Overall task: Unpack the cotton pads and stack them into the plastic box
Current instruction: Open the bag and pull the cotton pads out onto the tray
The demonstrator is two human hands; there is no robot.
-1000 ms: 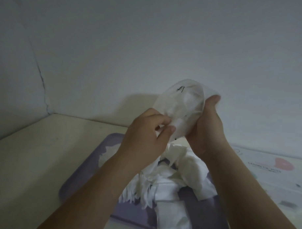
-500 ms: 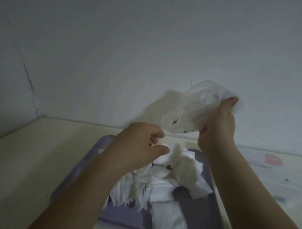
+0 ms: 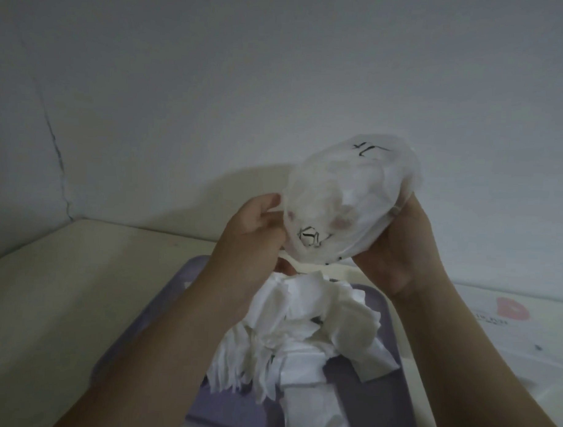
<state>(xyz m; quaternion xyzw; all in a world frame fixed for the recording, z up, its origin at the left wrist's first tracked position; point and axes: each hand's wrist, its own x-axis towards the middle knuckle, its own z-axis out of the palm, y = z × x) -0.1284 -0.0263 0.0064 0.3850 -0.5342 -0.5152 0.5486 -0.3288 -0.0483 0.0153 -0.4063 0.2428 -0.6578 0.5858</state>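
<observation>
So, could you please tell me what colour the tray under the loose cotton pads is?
The tray is a muted lavender purple, seen in the head view.

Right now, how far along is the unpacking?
Partly done: a loose pile of pads already lies on the purple tray. In hand: both the left hand and right hand hold the bag, pads still inside. Left: emptying it and stacking; none look stacked.

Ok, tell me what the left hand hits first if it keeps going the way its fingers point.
The left hand points up and right, fingers at the edge of the clear bag of pads held by the right hand. It would meet that bag first, though depth is hard to judge.
</observation>
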